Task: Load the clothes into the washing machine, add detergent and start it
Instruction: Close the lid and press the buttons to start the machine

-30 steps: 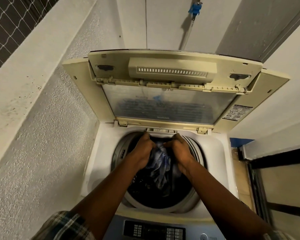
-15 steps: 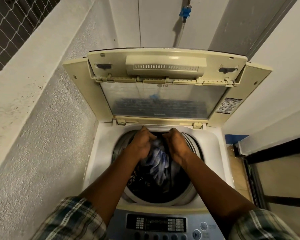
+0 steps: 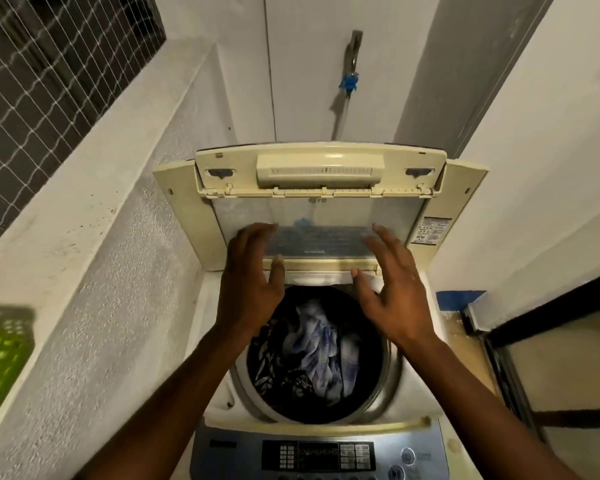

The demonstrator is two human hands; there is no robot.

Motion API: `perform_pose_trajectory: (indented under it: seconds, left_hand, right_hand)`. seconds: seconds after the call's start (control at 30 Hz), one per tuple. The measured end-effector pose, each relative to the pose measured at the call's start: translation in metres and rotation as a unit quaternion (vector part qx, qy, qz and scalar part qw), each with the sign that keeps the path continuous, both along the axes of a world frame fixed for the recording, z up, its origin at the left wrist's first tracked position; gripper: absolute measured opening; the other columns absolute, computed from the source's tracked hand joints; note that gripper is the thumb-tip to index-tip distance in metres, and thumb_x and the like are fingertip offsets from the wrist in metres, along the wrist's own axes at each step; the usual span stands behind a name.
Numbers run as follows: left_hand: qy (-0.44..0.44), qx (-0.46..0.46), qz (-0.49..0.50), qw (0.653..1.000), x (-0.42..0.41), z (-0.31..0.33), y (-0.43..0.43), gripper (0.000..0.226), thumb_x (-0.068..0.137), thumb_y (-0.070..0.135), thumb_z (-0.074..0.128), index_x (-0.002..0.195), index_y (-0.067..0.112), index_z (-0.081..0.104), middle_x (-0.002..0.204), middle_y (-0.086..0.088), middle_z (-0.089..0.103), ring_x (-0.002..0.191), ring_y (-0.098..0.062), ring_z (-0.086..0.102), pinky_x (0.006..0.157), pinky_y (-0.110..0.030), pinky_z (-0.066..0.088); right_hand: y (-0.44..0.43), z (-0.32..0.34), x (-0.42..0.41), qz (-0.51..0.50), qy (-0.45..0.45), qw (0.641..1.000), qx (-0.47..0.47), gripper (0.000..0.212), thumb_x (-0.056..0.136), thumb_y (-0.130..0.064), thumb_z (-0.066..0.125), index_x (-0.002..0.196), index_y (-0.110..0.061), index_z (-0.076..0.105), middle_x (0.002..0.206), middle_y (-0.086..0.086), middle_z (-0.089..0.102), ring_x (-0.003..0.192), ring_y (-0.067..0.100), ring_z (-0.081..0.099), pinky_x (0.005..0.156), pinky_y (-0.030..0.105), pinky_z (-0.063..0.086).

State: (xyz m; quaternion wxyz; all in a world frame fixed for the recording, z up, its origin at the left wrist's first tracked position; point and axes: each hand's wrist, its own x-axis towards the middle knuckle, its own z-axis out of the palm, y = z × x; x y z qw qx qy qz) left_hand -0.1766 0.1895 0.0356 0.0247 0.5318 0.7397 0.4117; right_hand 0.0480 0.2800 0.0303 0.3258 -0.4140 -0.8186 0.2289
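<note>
A top-loading washing machine stands below me with its folding lid raised upright at the back. Clothes, blue-white checked cloth and dark patterned cloth, lie in the drum. My left hand and my right hand hover above the drum's back edge, in front of the lid, fingers spread and holding nothing. The control panel with buttons runs along the machine's front edge.
A rough white wall with a ledge runs along the left; a green plastic basket sits at the left edge. A tap with a blue fitting hangs on the back wall. A dark-framed door stands to the right.
Both hands let go of the checked cloth and rose out of the drum, opening in front of the lid. The view pulled back and upward.
</note>
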Motion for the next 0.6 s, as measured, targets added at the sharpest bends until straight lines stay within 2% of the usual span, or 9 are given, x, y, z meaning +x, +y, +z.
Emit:
perform_pose_trajectory:
  seconds: [0.1, 0.23, 0.33, 0.4, 0.5, 0.6]
  left_hand:
    - [0.132, 0.056, -0.011, 0.99, -0.004, 0.041, 0.013, 0.055, 0.092, 0.024, 0.068, 0.144, 0.013, 0.053, 0.149, -0.01, 0.047, 0.138, -0.026, 0.044, 0.112, -0.036, 0.043]
    - [0.238, 0.054, -0.008, 0.97, -0.012, 0.079, 0.037, 0.065, 0.092, 0.038, 0.064, 0.15, 0.017, 0.047, 0.16, -0.01, 0.041, 0.149, -0.029, 0.036, 0.12, -0.05, 0.035]
    - [0.245, 0.017, -0.022, 0.969, -0.023, 0.092, 0.055, 0.067, 0.095, 0.048, 0.059, 0.154, 0.023, 0.04, 0.166, -0.006, 0.03, 0.155, -0.028, 0.025, 0.123, -0.053, 0.029]
    - [0.228, -0.005, -0.031, 0.973, -0.03, 0.097, 0.065, 0.067, 0.096, 0.049, 0.058, 0.155, 0.025, 0.039, 0.166, -0.005, 0.03, 0.154, -0.028, 0.025, 0.124, -0.052, 0.027]
    - [0.222, -0.044, -0.036, 0.973, -0.037, 0.1, 0.079, 0.067, 0.096, 0.051, 0.057, 0.155, 0.026, 0.037, 0.164, -0.006, 0.035, 0.152, -0.028, 0.03, 0.126, -0.052, 0.025]
    - [0.232, -0.063, -0.046, 0.97, -0.041, 0.098, 0.086, 0.063, 0.097, 0.051, 0.054, 0.153, 0.023, 0.04, 0.154, -0.006, 0.048, 0.143, -0.027, 0.043, 0.125, -0.052, 0.026]
  right_hand:
    - [0.015, 0.042, -0.011, 0.003, -0.038, 0.995, 0.093, 0.06, 0.102, -0.038, 0.062, 0.157, -0.021, 0.044, 0.173, 0.001, 0.028, 0.159, 0.024, 0.028, 0.121, 0.055, 0.039]
    - [0.033, 0.083, -0.031, 0.004, -0.082, 0.982, 0.173, 0.065, 0.103, -0.045, 0.058, 0.16, -0.021, 0.039, 0.174, 0.003, 0.027, 0.161, 0.022, 0.024, 0.126, 0.05, 0.033]
    - [0.05, 0.098, -0.048, 0.007, -0.103, 0.977, 0.189, 0.063, 0.104, -0.049, 0.054, 0.159, -0.022, 0.041, 0.173, 0.002, 0.029, 0.161, 0.023, 0.025, 0.126, 0.052, 0.033]
    - [0.061, 0.102, -0.056, 0.01, -0.126, 0.973, 0.194, 0.061, 0.104, -0.05, 0.053, 0.156, -0.021, 0.043, 0.172, 0.003, 0.031, 0.16, 0.025, 0.027, 0.126, 0.051, 0.032]
    - [0.071, 0.105, -0.064, 0.011, -0.162, 0.967, 0.196, 0.059, 0.103, -0.05, 0.054, 0.153, -0.02, 0.046, 0.17, 0.007, 0.036, 0.158, 0.029, 0.03, 0.128, 0.051, 0.028]
    - [0.075, 0.103, -0.068, 0.012, -0.187, 0.963, 0.192, 0.061, 0.104, -0.05, 0.053, 0.155, -0.018, 0.045, 0.167, 0.01, 0.041, 0.156, 0.031, 0.035, 0.129, 0.053, 0.025]
